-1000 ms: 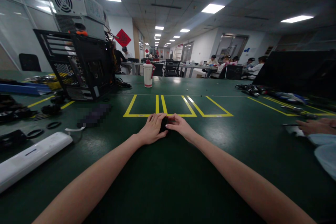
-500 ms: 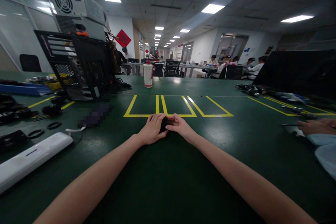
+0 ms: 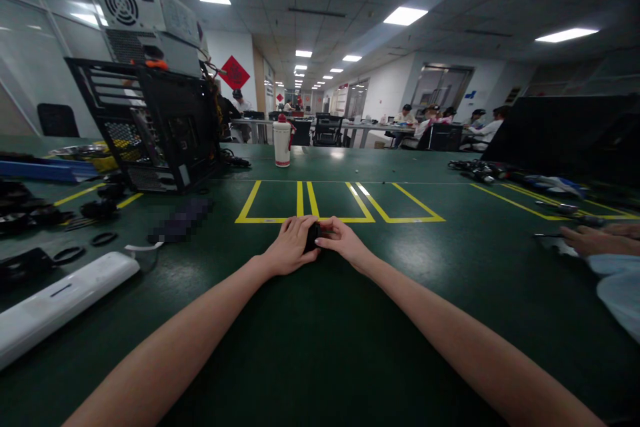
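Note:
A small black object [image 3: 313, 237] sits between my two hands, low over the green table [image 3: 320, 333]; its kind cannot be made out, as fingers cover most of it. My left hand [image 3: 291, 245] is wrapped round its left side, fingers over the top and thumb below. From the right, my right hand [image 3: 342, 240] pinches at its edge with thumb and fingertips. Just beyond both hands lie yellow tape outlines [image 3: 305, 219] on the tabletop.
To the left stand a black computer case [image 3: 175, 127] topped by a power supply [image 3: 130, 3], and a white power bank-like bar [image 3: 65, 303]. A white cup [image 3: 282, 143] is farther back. At right, another person's hand [image 3: 590, 240] works near cables [image 3: 475, 170].
My hands and the black object stay in nearly the same place. At the right edge, the other person's hand has shifted slightly to the left.

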A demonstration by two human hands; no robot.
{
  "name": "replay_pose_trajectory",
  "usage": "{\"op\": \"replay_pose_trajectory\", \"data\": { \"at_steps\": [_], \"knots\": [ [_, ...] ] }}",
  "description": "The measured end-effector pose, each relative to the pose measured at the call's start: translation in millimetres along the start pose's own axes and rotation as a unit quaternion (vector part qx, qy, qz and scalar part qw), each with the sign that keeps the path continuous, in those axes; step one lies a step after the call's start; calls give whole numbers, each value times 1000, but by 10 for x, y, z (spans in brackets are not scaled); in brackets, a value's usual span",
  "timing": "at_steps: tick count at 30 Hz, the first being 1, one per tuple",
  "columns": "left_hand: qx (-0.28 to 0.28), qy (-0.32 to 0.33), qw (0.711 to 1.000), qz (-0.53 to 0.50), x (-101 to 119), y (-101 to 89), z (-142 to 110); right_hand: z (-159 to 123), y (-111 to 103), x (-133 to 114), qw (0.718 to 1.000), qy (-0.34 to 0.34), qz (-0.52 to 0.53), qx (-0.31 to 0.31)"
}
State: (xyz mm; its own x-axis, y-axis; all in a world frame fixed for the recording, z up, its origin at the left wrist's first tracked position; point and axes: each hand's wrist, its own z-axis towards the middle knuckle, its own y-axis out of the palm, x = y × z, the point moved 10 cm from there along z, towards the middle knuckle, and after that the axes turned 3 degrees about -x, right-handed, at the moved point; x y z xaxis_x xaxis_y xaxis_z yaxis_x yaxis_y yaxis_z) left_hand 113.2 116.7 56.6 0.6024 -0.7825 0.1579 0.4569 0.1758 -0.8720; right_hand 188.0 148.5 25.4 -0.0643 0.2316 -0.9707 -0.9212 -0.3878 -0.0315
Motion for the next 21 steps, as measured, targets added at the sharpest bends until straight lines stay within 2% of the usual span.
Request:
{"op": "replay_pose_trajectory", "data": {
  "at_steps": [7, 10, 13, 21],
  "knots": [
    [5, -2, 1000, -5, -7, -9, 0, -2, -18, -103, 999, -28, -19, 33],
    [8, -3, 1000, -2, -4, -13, 2, 17, -53, -31, 999, -4, -31, 41],
    [12, -4, 1000, 2, -4, -11, 4, 21, -47, 32, 999, 16, -22, 29],
    [27, -51, 998, 1, -116, 6, -8, 12, 33, -79, 1000, -19, -13, 15]
  ]
}}
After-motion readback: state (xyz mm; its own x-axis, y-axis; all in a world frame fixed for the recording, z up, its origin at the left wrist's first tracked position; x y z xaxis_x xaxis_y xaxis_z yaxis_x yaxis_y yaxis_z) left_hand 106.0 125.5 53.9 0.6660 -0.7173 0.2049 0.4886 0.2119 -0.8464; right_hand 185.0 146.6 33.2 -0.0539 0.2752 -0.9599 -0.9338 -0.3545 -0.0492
